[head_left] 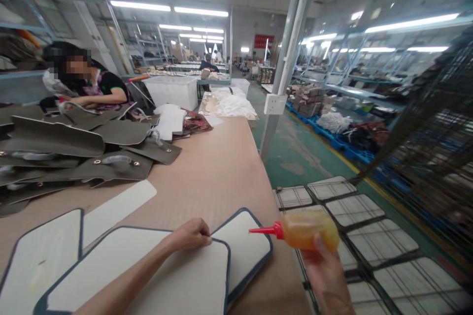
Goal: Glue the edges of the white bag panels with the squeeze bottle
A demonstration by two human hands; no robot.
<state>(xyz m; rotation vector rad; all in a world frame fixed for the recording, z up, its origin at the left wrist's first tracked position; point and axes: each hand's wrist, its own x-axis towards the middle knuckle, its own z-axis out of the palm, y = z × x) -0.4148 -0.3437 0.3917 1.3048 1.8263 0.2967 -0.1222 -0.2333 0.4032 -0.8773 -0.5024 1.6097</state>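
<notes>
My left hand (192, 234) is closed on the upper edge of a white panel with a dark blue border (185, 275). Partly under it lies a second blue-edged panel (244, 241). In my right hand (327, 270) is a squeeze bottle (308, 229) of amber liquid, tipped on its side. Its red nozzle (264, 230) points left, above the second panel; whether liquid comes out cannot be made out. Another bordered panel (48, 251) lies at the left with a small mark on it, beside a plain white strip (121, 206).
Dark grey-brown pieces with handles (103, 157) are heaped on the table (221, 167) at the left, where a person (99, 86) sits. A metal post with a socket box (275, 103) rises by the right edge. Beyond that edge, more panels (380, 241) lie on a dark rack.
</notes>
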